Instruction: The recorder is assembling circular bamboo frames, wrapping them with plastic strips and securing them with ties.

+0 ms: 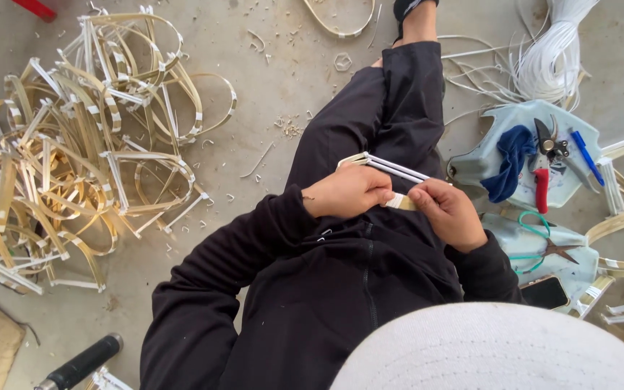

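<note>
At centre frame, over the lap, left hand (344, 191) and right hand (451, 213) both pinch a thin bent strip (388, 167) wrapped in white. Judged light, springy, smooth; best gripped near the wrapped joint.

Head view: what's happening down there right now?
A person in black sits on the concrete floor, both hands over the lap. The left hand and right hand grip a bundle of pale strips between them. A heap of bent strip loops lies to one side. On the other, a light blue tray holds red-handled pruners and a blue cloth.
</note>
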